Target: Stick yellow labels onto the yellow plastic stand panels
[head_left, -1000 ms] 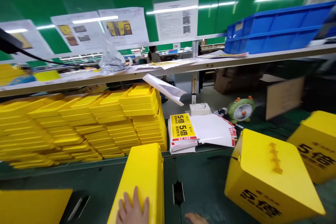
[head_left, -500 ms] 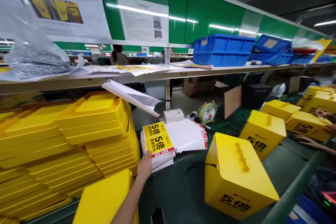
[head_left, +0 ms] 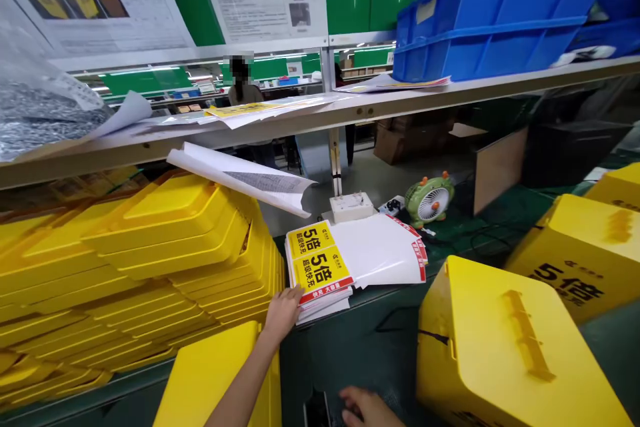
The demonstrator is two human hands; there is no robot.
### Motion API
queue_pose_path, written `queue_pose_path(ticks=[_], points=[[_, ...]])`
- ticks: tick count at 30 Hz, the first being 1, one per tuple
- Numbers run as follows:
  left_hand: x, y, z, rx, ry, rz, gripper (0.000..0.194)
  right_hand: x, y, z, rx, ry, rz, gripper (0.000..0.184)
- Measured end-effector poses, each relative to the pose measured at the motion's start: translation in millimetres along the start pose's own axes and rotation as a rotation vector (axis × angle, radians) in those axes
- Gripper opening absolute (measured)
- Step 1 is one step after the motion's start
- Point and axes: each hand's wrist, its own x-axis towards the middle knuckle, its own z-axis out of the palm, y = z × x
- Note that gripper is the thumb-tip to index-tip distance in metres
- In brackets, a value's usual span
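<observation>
My left hand (head_left: pixel 283 313) is at the near left corner of a stack of printed sticker sheets (head_left: pixel 320 260), its fingertips closed on the edge of the top sheet. That sheet has yellow panels with black print and a red strip. My right hand (head_left: pixel 369 407) shows at the bottom edge, fingers apart and holding nothing, beside a small dark object (head_left: pixel 317 408) I cannot make out. Left of it, under my left forearm, stands a plain yellow box (head_left: pixel 210 367). A printed yellow box (head_left: pixel 500 327) with a handle on top stands to the right.
Stacked yellow lids (head_left: pixel 165 247) rise at the left. Behind the sheets are white-backed sheets (head_left: pixel 385 250), a white power box (head_left: pixel 351 207) and a green fan (head_left: pixel 429 200). A shelf (head_left: pixel 300 113) above carries blue bins (head_left: pixel 490 20); a curled paper (head_left: pixel 240 173) hangs below it. Someone stands beyond.
My view has swung nearer and lower, so the boxes at the right sit larger and partly out of frame. My right hand has come into view at the bottom. My left hand stays at the sheets.
</observation>
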Motion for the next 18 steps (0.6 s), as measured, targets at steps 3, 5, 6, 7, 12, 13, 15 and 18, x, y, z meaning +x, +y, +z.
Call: queue_pose_path(ticks=[3, 5, 6, 7, 12, 13, 15, 18], points=[[7, 3, -1.3, -0.003, -0.008, -0.009, 0.017, 29, -8, -8, 0.091, 0.056, -0.035, 0.037], [14, 2, -5.3, -0.006, -0.008, -0.044, 0.012, 40, -13, -13, 0.185, 0.099, -0.044, 0.036], [17, 2, -8.8, -0.013, 0.0, -0.064, 0.012, 44, -14, -15, 0.227, 0.104, -0.042, 0.035], [19, 2, -13.3, -0.024, 0.012, -0.082, 0.013, 48, -16, -17, 0.265, 0.103, -0.035, 0.035], [20, 31, -36.2, -0.153, 0.127, -0.11, 0.023, 74, -33, -27, 0.62, 0.088, 0.021, 0.05], [17, 43, -37.1, -0.19, 0.151, -0.101, 0.024, 80, -39, -30, 0.743, 0.098, 0.029, 0.053], [11, 72, -32.8, -0.268, 0.18, -0.078, 0.025, 94, -48, -38, 1.064, 0.171, 0.019, 0.049], [5, 106, -15.5, -0.428, 0.205, -0.065, 0.026, 108, -52, -50, 1.44, 0.363, -0.015, 0.039]])
